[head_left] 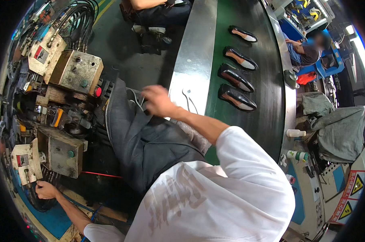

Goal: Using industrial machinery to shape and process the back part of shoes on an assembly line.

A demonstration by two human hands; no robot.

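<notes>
At the lower left, my left hand (46,190) is closed at the edge of a dark curved piece (40,203) below the machine's pale plate (27,163). What its fingers hold, if anything, is not clear. My right hand (160,101) is over my lap, fingers curled and smeared by motion. Close to it, a thin pale loop (136,99) shows against my dark trousers (150,141); whether the hand touches it cannot be made out. On the green conveyor belt (231,133) to the right lie several black shoes (237,99) with pale insides.
The machine's grimy control boxes (78,72) have green buttons and a red button (97,91). A metal ledge (194,52) edges the belt, with a thin hooked tool (189,101) on it. One person sits beyond the ledge, another (307,50) across the belt. Grey cloth (339,131) covers equipment.
</notes>
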